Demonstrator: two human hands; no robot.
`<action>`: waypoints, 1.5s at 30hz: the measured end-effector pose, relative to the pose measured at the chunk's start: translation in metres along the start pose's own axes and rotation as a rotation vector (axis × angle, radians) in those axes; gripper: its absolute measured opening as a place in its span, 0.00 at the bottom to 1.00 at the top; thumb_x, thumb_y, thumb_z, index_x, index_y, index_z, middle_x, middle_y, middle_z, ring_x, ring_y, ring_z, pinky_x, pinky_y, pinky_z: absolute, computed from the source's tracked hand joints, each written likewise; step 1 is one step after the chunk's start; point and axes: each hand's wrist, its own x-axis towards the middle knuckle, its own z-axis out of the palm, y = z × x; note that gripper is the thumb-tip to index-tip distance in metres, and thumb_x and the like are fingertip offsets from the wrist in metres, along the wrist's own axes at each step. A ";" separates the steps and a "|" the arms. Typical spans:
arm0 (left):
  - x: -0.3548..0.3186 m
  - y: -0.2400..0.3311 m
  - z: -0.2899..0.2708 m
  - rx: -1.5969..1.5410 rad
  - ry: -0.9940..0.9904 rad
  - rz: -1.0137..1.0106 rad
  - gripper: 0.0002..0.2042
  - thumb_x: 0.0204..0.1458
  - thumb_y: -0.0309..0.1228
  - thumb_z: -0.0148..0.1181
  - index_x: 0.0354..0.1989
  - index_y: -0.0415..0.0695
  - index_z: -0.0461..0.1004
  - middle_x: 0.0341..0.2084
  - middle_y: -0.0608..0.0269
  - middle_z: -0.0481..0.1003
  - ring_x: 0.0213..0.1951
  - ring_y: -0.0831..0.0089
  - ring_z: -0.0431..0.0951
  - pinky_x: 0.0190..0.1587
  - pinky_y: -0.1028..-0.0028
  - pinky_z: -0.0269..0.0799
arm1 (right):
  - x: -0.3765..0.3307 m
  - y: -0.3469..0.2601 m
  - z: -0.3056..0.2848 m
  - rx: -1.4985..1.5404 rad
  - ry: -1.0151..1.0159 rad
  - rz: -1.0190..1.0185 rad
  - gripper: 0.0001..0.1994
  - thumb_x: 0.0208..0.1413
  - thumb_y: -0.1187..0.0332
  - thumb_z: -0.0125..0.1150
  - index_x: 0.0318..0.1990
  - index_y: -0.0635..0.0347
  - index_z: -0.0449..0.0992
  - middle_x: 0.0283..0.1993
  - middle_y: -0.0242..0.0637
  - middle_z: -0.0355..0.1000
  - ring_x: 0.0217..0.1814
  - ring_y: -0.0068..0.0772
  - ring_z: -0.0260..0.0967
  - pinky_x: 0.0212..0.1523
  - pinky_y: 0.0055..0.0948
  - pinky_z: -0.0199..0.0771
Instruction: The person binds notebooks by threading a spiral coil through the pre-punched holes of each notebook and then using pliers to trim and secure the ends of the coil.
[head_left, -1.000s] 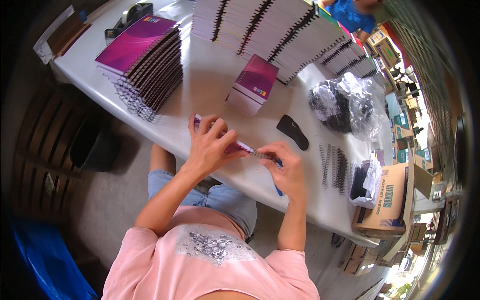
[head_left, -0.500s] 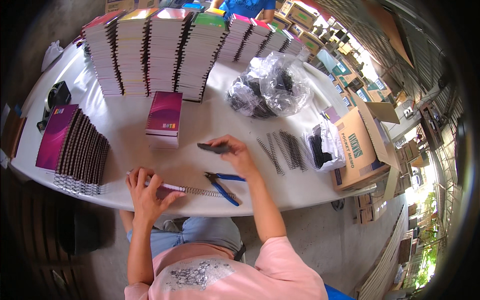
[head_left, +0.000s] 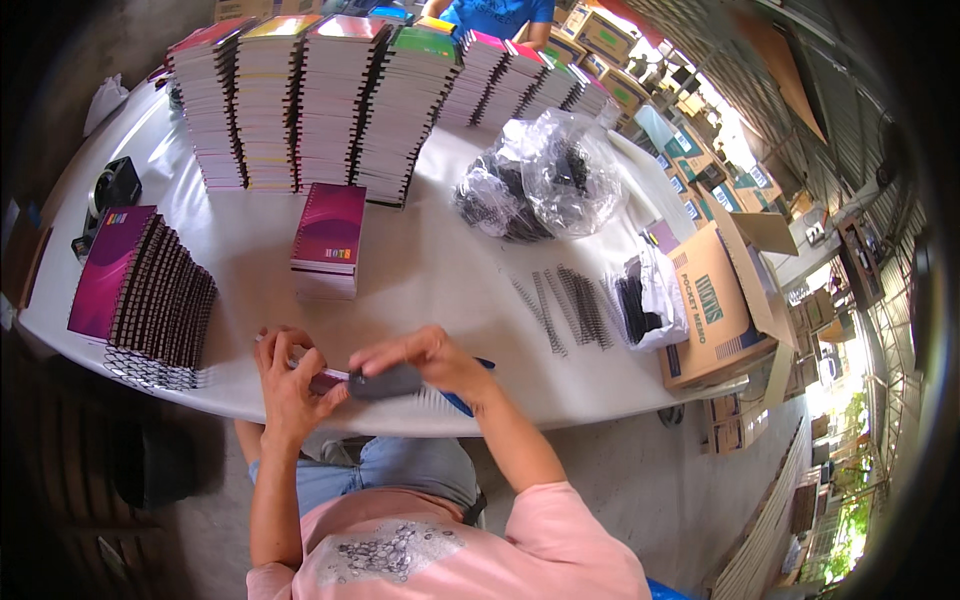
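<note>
My left hand (head_left: pixel 288 385) grips a small notebook (head_left: pixel 326 381) near the table's front edge, fingers and thumb closed around it. A wire coil (head_left: pixel 432 398) runs out from the notebook's right end, partly covered. Over that coil my right hand (head_left: pixel 425 360) holds a dark grey flat pad (head_left: pixel 388 383), slightly blurred, its fingers along the top. The pad is close to my left thumb. Blue-handled pliers (head_left: pixel 458 403) lie behind and under my right hand, mostly hidden. Beyond my hands rests a short stack of purple notebooks (head_left: pixel 330 225).
Bound purple notebooks (head_left: pixel 160 290) are piled at the left, by a black tape dispenser (head_left: pixel 115 195). Tall notebook stacks (head_left: pixel 330 110) line the back. Loose coils (head_left: pixel 575 305), a plastic bag (head_left: pixel 560 180) and an open carton (head_left: pixel 715 300) occupy the right. Someone in blue (head_left: pixel 490 15) is across.
My right hand has come down and left with the dark pad, from above the table onto the coil beside my left hand. It now covers most of the pliers. My left hand keeps its grip.
</note>
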 end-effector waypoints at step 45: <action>0.013 -0.040 0.030 -0.665 0.099 -0.237 0.49 0.17 0.45 0.81 0.44 0.41 0.50 0.38 0.55 0.60 0.41 0.63 0.64 0.44 0.68 0.64 | 0.057 0.003 0.021 -0.322 0.275 0.026 0.15 0.37 0.84 0.58 0.36 0.65 0.80 0.37 0.41 0.77 0.38 0.29 0.73 0.41 0.24 0.70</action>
